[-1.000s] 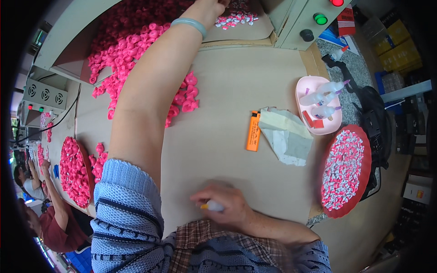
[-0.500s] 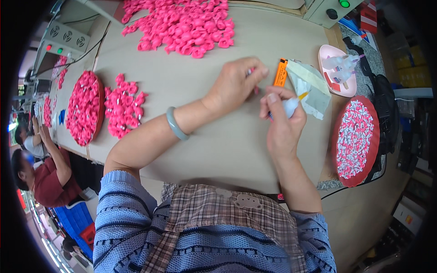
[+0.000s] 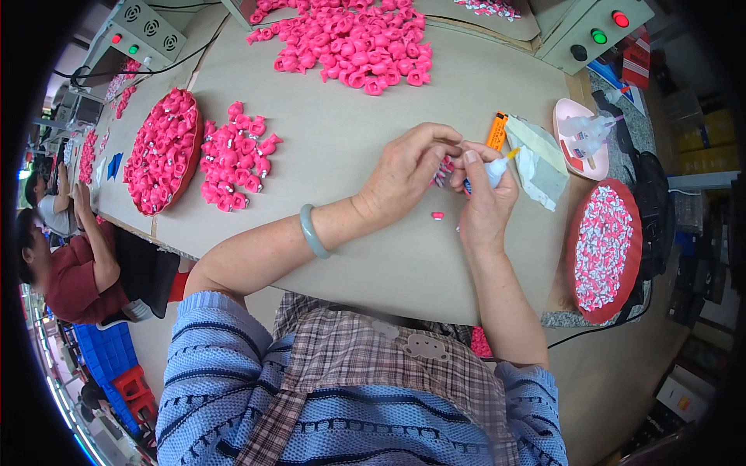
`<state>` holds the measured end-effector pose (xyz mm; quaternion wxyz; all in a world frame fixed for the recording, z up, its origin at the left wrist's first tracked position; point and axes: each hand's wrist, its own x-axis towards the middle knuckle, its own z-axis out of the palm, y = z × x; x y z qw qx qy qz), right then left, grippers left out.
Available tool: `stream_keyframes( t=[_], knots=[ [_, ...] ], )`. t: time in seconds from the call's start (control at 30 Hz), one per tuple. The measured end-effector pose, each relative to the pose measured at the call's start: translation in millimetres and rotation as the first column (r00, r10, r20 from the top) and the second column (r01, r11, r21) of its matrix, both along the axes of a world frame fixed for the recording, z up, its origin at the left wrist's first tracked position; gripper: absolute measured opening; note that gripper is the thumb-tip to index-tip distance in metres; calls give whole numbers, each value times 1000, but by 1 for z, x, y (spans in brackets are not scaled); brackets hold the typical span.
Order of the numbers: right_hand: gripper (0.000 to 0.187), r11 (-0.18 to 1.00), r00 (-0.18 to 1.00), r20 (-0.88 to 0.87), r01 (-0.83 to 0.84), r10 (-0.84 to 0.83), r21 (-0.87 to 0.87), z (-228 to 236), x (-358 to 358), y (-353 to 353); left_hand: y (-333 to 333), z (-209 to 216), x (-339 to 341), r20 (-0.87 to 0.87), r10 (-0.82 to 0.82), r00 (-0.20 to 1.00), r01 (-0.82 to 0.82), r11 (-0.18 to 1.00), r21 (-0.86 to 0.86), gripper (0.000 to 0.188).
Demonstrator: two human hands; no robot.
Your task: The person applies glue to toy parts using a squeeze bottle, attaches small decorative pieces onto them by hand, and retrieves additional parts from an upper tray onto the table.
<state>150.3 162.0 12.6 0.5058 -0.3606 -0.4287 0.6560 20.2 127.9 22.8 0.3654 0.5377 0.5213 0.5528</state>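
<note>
My left hand (image 3: 408, 169) is curled over the middle of the table, its fingertips meeting those of my right hand. Small pink-and-white pieces (image 3: 444, 172) show beneath its fingers; how many is hidden. My right hand (image 3: 488, 198) is closed around a small translucent squeeze bottle (image 3: 495, 170) with a yellow nozzle, which points up and to the right. Just below the hands, a tiny pink-and-white piece (image 3: 437, 215) lies on the tabletop. To the right, a red oval tray (image 3: 635, 260) is filled with similar small pieces.
A large heap of pink hollow plastic parts (image 3: 353, 43) lies at the far side. At left are a smaller pile (image 3: 235, 159) and a full red basket (image 3: 193, 155). An orange box (image 3: 496, 130), paper sheets (image 3: 540, 163) and a pink tray (image 3: 565, 116) of bottles sit right. Co-workers sit left.
My hands have come together at the fingertips. Pink-and-white pieces now show under my left hand, and a tiny piece lies on the table below. The view has shifted slightly.
</note>
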Motion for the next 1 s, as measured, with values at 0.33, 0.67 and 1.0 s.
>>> stream_keyframes(
  t=[0.33, 0.67, 1.0],
  knots=[
    [13, 996, 993, 74, -86, 87, -16, 7, -4, -5, 117, 14, -84, -803, 485, 346, 101, 831, 546, 20],
    [14, 994, 985, 140, -101, 105, -35, 9, -2, -4, 143, 7, -111, -992, -35, 125, -285, 956, -69, 55],
    [14, 992, 980, 156, -117, 122, -41, 8, -2, -4, 76, 2, -103, -984, 77, 160, -63, 996, 68, 40]
  ],
)
